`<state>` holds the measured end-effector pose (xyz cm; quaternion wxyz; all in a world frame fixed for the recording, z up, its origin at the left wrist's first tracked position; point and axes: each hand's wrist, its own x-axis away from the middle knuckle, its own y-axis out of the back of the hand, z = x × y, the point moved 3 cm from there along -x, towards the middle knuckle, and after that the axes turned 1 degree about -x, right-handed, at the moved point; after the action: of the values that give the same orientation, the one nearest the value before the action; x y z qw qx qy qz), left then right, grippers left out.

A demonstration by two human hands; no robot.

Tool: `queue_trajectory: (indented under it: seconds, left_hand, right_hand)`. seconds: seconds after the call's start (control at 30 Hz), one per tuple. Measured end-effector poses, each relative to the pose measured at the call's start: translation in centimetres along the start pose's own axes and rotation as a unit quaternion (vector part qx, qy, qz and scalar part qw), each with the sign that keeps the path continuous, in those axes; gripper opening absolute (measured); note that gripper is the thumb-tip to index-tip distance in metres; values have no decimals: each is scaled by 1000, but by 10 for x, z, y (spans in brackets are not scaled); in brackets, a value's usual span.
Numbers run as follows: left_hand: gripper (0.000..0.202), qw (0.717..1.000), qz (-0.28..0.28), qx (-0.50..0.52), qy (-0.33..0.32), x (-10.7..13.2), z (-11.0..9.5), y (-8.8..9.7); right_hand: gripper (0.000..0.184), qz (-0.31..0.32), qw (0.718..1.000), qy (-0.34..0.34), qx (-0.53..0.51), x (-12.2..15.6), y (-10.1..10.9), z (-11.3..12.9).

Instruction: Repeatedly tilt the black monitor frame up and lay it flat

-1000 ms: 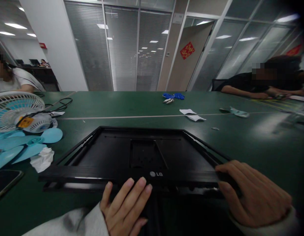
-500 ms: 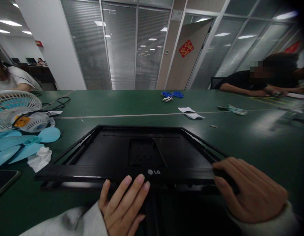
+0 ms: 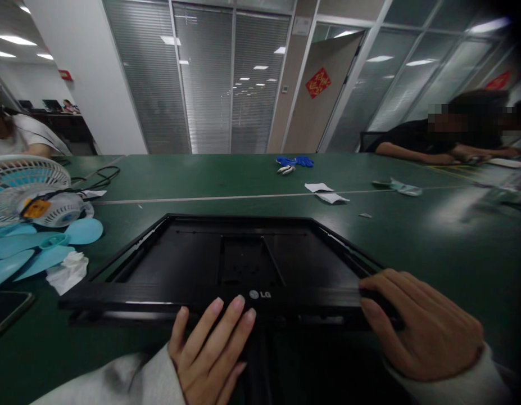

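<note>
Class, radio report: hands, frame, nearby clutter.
Right hand gripping frame at near right corner. Left hand open at near edge. LG logo facing up. Tissue, phone left of frame.

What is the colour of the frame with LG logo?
The frame is black; the head view shows it best.

"LG" [image 3: 261,295] stands on the black frame [image 3: 129,293], while the red door sign [image 3: 318,83] seems too blurred to read.

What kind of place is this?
Probably an open office doubling as a workshop: glass partitions with blinds, monitors on a desk behind, and a green table with a fan and black LG casing.
</note>
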<state>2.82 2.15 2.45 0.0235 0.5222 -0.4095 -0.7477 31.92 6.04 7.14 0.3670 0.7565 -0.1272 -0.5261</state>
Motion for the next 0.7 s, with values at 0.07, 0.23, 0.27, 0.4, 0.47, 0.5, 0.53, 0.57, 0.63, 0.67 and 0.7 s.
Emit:
queue_trajectory:
  seconds: [0.07,0.23,0.27,0.4,0.47,0.5,0.53,0.57,0.63,0.67,0.7]
  left_hand:
    - [47,1000,5,2,0,0,0,0]
    - [41,1000,4,2,1,0,-1,1]
    - [40,1000,5,2,1,0,-1,1]
    - [40,1000,5,1,0,0,-2,2]
    - [42,1000,0,-1,3,0,-2,2]
    - [43,1000,-3,-2,4,0,-3,2]
    - [44,1000,-6,-3,6,0,-3,2]
    - [45,1000,-8,-3,7,-1,-3,2]
    - [49,1000,-10,-3,10,-1,-4,2]
    - [50,1000,-11,-3,11,0,-4,2]
    - [50,1000,-12,-3,12,0,-4,2]
  right_hand:
    - [17,-1,1000,8,2,0,-1,-1]
    - [16,-8,1000,3,-2,-1,0,2]
    - [16,-5,1000,-8,-5,-1,0,4]
    - [17,4,999,-28,-16,0,2,7]
    - [16,2,1000,-21,-16,1,1,6]
    - [16,0,1000,-12,-13,2,0,5]
    - [16,-2,1000,-3,-8,3,0,4]
    - [15,-3,1000,4,-3,4,-1,3]
    - [15,-2,1000,15,8,5,-3,2]
    - [15,-2,1000,18,13,5,-3,2]
    - [14,-4,1000,22,15,6,-4,3]
